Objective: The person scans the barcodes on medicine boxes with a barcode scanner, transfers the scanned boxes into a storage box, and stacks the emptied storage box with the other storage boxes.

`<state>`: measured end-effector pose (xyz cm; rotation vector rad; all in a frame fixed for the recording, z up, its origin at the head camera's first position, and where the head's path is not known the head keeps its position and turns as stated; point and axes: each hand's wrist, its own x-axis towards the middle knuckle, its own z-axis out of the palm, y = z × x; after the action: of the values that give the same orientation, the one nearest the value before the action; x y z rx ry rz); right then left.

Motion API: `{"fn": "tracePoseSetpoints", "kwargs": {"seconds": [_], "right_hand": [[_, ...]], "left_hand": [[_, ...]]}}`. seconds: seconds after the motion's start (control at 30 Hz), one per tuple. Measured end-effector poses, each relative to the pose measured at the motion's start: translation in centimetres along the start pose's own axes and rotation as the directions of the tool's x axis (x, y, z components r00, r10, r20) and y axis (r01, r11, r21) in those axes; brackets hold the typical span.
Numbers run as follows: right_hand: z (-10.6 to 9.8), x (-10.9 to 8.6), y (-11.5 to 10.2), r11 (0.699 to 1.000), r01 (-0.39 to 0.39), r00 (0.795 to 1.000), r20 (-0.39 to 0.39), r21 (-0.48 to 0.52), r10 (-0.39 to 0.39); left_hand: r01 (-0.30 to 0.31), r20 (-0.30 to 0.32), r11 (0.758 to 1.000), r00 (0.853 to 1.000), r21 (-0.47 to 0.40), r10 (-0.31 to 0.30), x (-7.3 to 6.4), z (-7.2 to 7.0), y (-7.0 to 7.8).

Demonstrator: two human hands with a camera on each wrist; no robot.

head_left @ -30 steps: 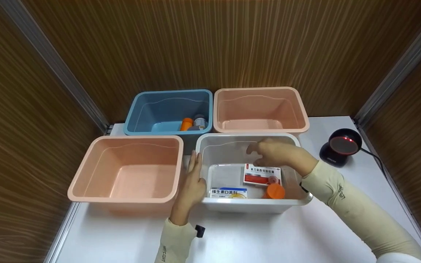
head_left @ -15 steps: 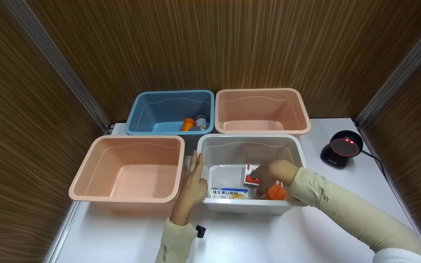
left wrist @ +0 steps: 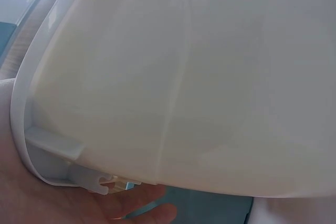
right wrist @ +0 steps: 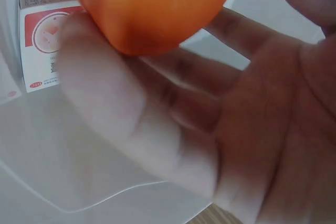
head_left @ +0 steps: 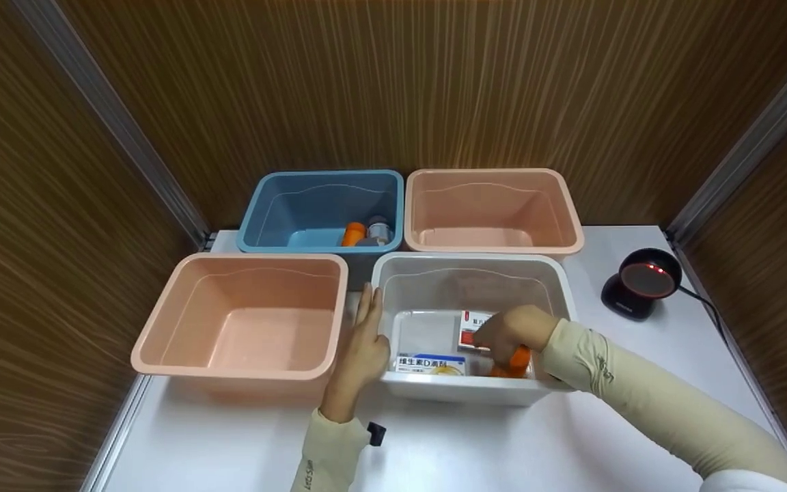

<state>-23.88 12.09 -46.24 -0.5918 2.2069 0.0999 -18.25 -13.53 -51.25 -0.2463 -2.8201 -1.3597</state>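
My right hand [head_left: 513, 331] is down in the white bin [head_left: 462, 260], its fingers curled around an orange bottle [head_left: 519, 361]. In the right wrist view, the bottle [right wrist: 157, 9] lies against those fingers; its top is cut off. Partly under the hand is a red-and-white medicine box [head_left: 467, 335]. A white medicine box [head_left: 427, 363] with a blue stripe lies by the near wall. My left hand [head_left: 363, 355] rests along the bin's left side, fingers straight. The left wrist view shows its fingers [left wrist: 142, 203] beside the bin's outer wall [left wrist: 184, 87].
A blue bin [head_left: 284, 219] at the back holds an orange bottle [head_left: 354, 234] and a white bottle [head_left: 378, 229]. Peach bins stand at the left [head_left: 236, 260] and back right [head_left: 492, 174]. A black scanner [head_left: 646, 277] with a cable stands at the right.
My right hand has moved down and toward the near wall of the white bin, onto the orange bottle, which now leans. The left hand has stayed at the rim.
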Motion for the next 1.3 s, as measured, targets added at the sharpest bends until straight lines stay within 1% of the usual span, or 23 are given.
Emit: {"fn": "tracePoseSetpoints", "kwargs": {"seconds": [0.07,0.1,0.17,0.23,0.3,0.37,0.4,0.47,0.53,0.63,0.67,0.7,0.77,0.87,0.9,1.07,1.1,1.13,1.17,1.23,1.3], "right_hand": [[-0.3,0.1,0.0,1.0,0.031,0.999,-0.024,0.002,-0.031],[-0.5,0.2,0.0,0.999,0.05,0.998,-0.045,-0.017,-0.051],[-0.8,0.2,-0.1,0.996,0.083,0.989,-0.118,-0.014,-0.084],[-1.1,0.1,-0.1,0.994,0.11,0.973,-0.201,-0.014,-0.11],[-1.5,-0.1,0.0,0.989,0.146,0.945,-0.294,-0.021,-0.146],[-1.8,-0.4,0.2,0.983,0.181,0.908,-0.383,-0.014,-0.173],[-1.9,-0.6,0.3,0.978,0.204,0.882,-0.427,-0.034,-0.199],[-2.1,-0.9,0.6,0.965,0.252,0.823,-0.509,-0.071,-0.253],[-2.3,-1.2,1.0,0.949,0.307,0.762,-0.58,-0.07,-0.289],[-2.6,-1.6,1.5,0.917,0.392,0.663,-0.667,-0.079,-0.341],[-2.6,-1.7,1.7,0.907,0.414,0.636,-0.687,-0.079,-0.35],[-2.7,-1.8,1.8,0.898,0.434,0.618,-0.702,-0.071,-0.354],[-2.8,-2.1,2.1,0.886,0.459,0.592,-0.722,-0.063,-0.358],[-3.0,-2.7,2.3,0.882,0.469,0.572,-0.748,-0.039,-0.337],[-3.1,-3.0,2.4,0.884,0.465,0.56,-0.76,-0.039,-0.328],[-3.4,-4.1,2.8,0.899,0.425,0.445,-0.839,-0.109,-0.312],[-3.4,-4.4,2.9,0.904,0.412,0.432,-0.848,-0.118,-0.308],[-3.5,-4.7,3.1,0.908,0.401,0.424,-0.854,-0.12,-0.3],[-3.5,-5.0,3.2,0.914,0.39,0.428,-0.857,-0.111,-0.287],[-3.6,-5.7,3.5,0.928,0.364,0.451,-0.858,-0.077,-0.248],[-3.5,-6.4,3.9,0.94,0.339,0.479,-0.854,-0.032,-0.202]], "left_hand": [[-0.006,-0.004,1.0,1.0,0.003,0.006,0.0,0.0,-0.1],[-0.007,-0.006,1.0,1.0,0.004,0.007,0.0,0.0,-0.1],[-0.017,-0.01,1.0,1.0,0.002,0.017,0.0,0.1,-0.1],[-0.019,-0.01,1.0,1.0,-0.004,0.019,0.0,0.1,-0.2],[-0.018,-0.009,1.0,1.0,-0.008,0.018,0.1,0.2,-0.2],[-0.018,-0.009,1.0,1.0,-0.011,0.018,0.1,0.2,-0.3],[-0.019,-0.01,1.0,1.0,-0.011,0.019,0.1,0.2,-0.3],[-0.018,-0.016,1.0,1.0,-0.003,0.018,0.1,0.2,-0.3],[-0.02,-0.021,1.0,1.0,0.008,0.02,0.0,0.2,-0.3],[-0.017,-0.022,1.0,1.0,0.02,0.017,0.0,0.2,-0.2],[-0.014,-0.019,1.0,1.0,0.021,0.014,0.0,0.2,-0.2],[-0.013,-0.018,1.0,1.0,0.021,0.013,0.0,0.2,-0.1],[-0.013,-0.015,1.0,1.0,0.021,0.013,-0.1,0.2,-0.1],[-0.017,-0.018,1.0,1.0,0.025,0.018,-0.1,0.2,-0.1],[-0.023,-0.02,0.999,1.0,0.027,0.023,-0.1,0.2,-0.1],[-0.039,-0.027,0.999,0.999,0.024,0.04,0.0,0.2,-0.2],[-0.048,-0.03,0.999,0.998,0.019,0.048,0.0,0.2,-0.2],[-0.053,-0.031,0.998,0.998,0.015,0.054,0.0,0.2,-0.2],[-0.059,-0.033,0.998,0.998,0.011,0.059,0.0,0.2,-0.2],[-0.069,-0.037,0.998,0.997,0.003,0.069,0.0,0.2,-0.3],[-0.07,-0.036,0.998,0.997,0.007,0.07,0.0,0.2,-0.3]]}}
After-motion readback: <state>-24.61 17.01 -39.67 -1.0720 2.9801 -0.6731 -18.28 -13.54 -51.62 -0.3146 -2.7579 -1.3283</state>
